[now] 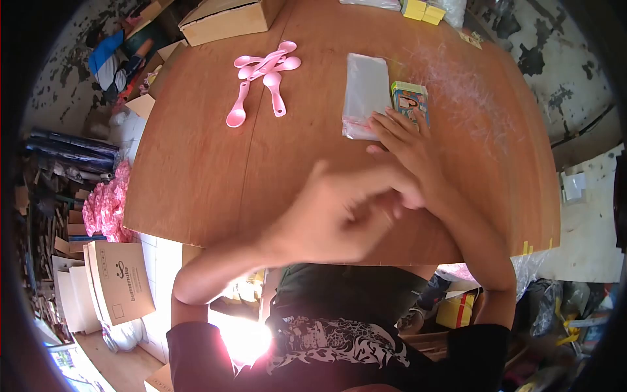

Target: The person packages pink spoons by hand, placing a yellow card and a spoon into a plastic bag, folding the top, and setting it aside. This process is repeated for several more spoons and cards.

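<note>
My right hand (408, 140) rests on the table with its fingers spread, over the lower edge of a small colourful box (409, 97) and beside a stack of clear plastic bags (366, 91). My left hand (346, 209) is raised nearer to my body, in front of my right wrist. Its fingers are curled and smeared by motion, so whether they hold anything cannot be made out. Several pink spoons (275, 93) lie in a loose pile on the brown wooden table (196, 157), farther away and to the left.
A cardboard box (228, 23) stands at the table's far left. Thin clear strands (464, 91) are scattered on the right. Yellow blocks (423, 11) sit at the far edge. Another person (110, 62) is at the upper left, beyond the table.
</note>
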`<state>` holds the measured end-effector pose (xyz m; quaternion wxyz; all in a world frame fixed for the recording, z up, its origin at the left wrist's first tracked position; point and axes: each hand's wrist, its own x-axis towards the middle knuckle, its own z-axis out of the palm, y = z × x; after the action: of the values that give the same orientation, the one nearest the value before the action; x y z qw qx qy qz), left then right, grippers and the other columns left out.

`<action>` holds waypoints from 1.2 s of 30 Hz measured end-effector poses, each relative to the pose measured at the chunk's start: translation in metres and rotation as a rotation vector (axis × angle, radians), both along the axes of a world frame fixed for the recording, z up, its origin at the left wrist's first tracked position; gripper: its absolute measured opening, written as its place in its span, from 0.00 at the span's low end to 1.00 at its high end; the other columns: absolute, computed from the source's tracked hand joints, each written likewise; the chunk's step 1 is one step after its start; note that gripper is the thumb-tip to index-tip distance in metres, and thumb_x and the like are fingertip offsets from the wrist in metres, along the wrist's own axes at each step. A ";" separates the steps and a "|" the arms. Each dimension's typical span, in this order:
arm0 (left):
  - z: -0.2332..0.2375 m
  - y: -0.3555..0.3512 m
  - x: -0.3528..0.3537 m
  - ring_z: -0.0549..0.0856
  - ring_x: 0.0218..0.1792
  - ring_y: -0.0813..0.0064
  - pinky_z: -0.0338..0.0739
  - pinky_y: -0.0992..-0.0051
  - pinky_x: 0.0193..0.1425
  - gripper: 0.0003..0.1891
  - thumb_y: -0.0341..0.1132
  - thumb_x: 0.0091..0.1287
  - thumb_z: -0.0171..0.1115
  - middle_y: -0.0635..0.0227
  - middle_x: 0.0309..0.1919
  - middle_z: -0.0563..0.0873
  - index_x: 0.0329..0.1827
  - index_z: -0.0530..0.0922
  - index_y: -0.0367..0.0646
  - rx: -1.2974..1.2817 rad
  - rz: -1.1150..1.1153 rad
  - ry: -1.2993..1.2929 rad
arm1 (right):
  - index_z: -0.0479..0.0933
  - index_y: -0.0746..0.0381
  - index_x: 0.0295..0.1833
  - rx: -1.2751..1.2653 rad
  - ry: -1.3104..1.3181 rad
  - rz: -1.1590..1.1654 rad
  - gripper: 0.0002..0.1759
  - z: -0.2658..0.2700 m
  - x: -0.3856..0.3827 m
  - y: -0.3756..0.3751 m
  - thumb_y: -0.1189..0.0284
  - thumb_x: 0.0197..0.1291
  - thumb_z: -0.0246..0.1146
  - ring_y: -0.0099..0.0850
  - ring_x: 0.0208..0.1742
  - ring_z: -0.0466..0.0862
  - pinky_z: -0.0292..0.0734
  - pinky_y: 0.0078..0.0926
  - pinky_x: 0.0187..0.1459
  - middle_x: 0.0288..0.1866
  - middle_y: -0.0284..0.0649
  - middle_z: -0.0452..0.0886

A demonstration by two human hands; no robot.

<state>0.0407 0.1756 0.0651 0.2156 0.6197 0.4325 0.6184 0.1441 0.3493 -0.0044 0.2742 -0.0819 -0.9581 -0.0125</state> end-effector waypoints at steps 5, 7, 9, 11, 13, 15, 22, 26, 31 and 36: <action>-0.034 0.008 -0.086 0.81 0.27 0.83 0.69 0.82 0.27 0.13 0.15 0.48 0.48 0.66 0.22 0.83 0.31 0.79 0.35 -0.194 0.043 -0.060 | 0.78 0.69 0.56 -0.017 0.106 0.000 0.22 0.009 -0.006 -0.002 0.67 0.59 0.65 0.40 0.66 0.75 0.57 0.56 0.70 0.59 0.44 0.80; -0.033 0.012 -0.088 0.82 0.28 0.83 0.68 0.82 0.27 0.13 0.15 0.47 0.49 0.66 0.22 0.83 0.32 0.80 0.36 -0.258 0.072 -0.120 | 0.79 0.67 0.54 -0.027 0.166 0.070 0.19 0.013 -0.005 -0.002 0.71 0.58 0.66 0.40 0.63 0.77 0.60 0.53 0.69 0.57 0.43 0.82; -0.030 0.017 -0.078 0.85 0.27 0.74 0.76 0.75 0.38 0.16 0.16 0.47 0.53 0.65 0.23 0.84 0.37 0.81 0.38 -0.155 0.310 0.165 | 0.81 0.66 0.52 -0.110 0.148 0.170 0.17 0.023 0.000 -0.009 0.73 0.57 0.67 0.39 0.60 0.79 0.63 0.50 0.68 0.54 0.42 0.83; -0.033 0.029 -0.070 0.86 0.31 0.69 0.76 0.67 0.48 0.16 0.17 0.49 0.57 0.64 0.27 0.85 0.40 0.82 0.40 -0.009 0.377 0.374 | 0.82 0.65 0.50 -0.190 0.133 0.267 0.16 0.030 0.004 -0.018 0.76 0.55 0.67 0.39 0.58 0.81 0.67 0.47 0.66 0.52 0.41 0.84; -0.034 0.031 -0.069 0.88 0.34 0.64 0.76 0.60 0.58 0.17 0.18 0.50 0.61 0.64 0.30 0.87 0.44 0.82 0.41 0.139 0.440 0.581 | 0.84 0.64 0.47 -0.317 0.167 0.413 0.14 0.036 0.008 -0.025 0.80 0.52 0.69 0.37 0.54 0.83 0.72 0.42 0.62 0.49 0.40 0.85; -0.038 0.023 -0.071 0.87 0.46 0.53 0.67 0.52 0.69 0.20 0.19 0.49 0.65 0.60 0.37 0.87 0.48 0.83 0.41 -0.009 0.160 0.562 | 0.84 0.65 0.47 -0.313 0.199 0.455 0.14 0.046 0.011 -0.025 0.82 0.52 0.69 0.37 0.48 0.85 0.78 0.39 0.55 0.45 0.41 0.86; -0.033 0.021 -0.074 0.87 0.45 0.70 0.83 0.73 0.47 0.07 0.22 0.60 0.69 0.60 0.42 0.87 0.40 0.84 0.38 0.071 0.107 0.113 | 0.84 0.65 0.48 -0.454 0.366 0.080 0.13 0.045 0.023 0.031 0.80 0.55 0.67 0.39 0.35 0.85 0.79 0.32 0.38 0.37 0.45 0.85; -0.038 0.014 -0.079 0.87 0.47 0.74 0.82 0.75 0.50 0.06 0.21 0.63 0.69 0.63 0.45 0.88 0.40 0.84 0.39 0.024 0.070 -0.305 | 0.84 0.63 0.44 -0.236 0.110 -0.091 0.09 0.034 0.028 0.051 0.75 0.56 0.68 0.41 0.31 0.81 0.77 0.37 0.35 0.32 0.43 0.82; -0.042 0.014 -0.090 0.87 0.46 0.74 0.82 0.73 0.51 0.09 0.22 0.64 0.68 0.63 0.42 0.88 0.46 0.83 0.39 0.120 0.209 -0.291 | 0.85 0.62 0.41 -0.334 0.039 -0.232 0.08 0.029 0.025 0.050 0.73 0.55 0.70 0.42 0.33 0.81 0.76 0.38 0.36 0.32 0.42 0.81; -0.031 0.011 -0.083 0.87 0.40 0.75 0.82 0.74 0.47 0.09 0.27 0.65 0.68 0.62 0.39 0.88 0.47 0.83 0.37 -0.005 0.100 -0.419 | 0.84 0.63 0.41 -0.260 0.071 -0.189 0.08 0.026 0.026 0.057 0.75 0.55 0.69 0.42 0.31 0.80 0.75 0.37 0.34 0.34 0.44 0.81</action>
<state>-0.0426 0.1867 0.0337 0.2712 0.4550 0.4099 0.7426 0.1703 0.4065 0.0213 0.2927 -0.2068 -0.9293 0.0887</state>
